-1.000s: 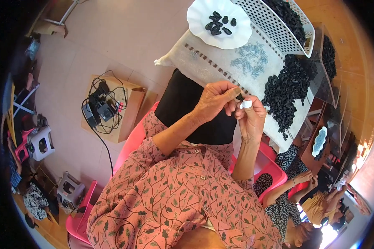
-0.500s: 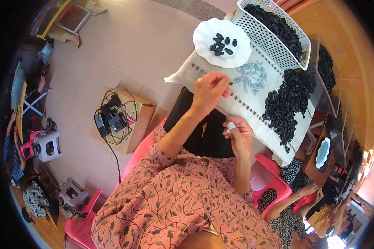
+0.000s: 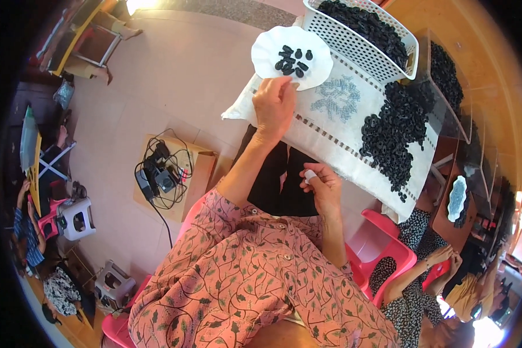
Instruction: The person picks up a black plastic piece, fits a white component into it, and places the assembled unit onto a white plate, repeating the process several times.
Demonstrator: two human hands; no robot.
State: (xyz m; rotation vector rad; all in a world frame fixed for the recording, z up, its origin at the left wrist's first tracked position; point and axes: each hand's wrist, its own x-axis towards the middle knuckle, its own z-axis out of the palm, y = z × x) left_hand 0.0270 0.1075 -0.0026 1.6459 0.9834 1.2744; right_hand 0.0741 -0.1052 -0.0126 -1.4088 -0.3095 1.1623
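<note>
The view is bright overall, with soft, even light over the pale floor [image 3: 174, 98] and the cloth [image 3: 345, 132]. The white plate [image 3: 261, 53] is nearly washed out, while the pile of black parts [image 3: 388, 136] and the dark trousers [image 3: 267, 185] show little detail. Strong glare burns out a patch at the lower right; a smaller one shines at the upper left edge. The wide lens bends straight lines, tilts the people [image 3: 409, 310] near the rim and leaves black corners with a bluish fringe. The left hand [image 3: 274, 109] looks slightly soft.
</note>
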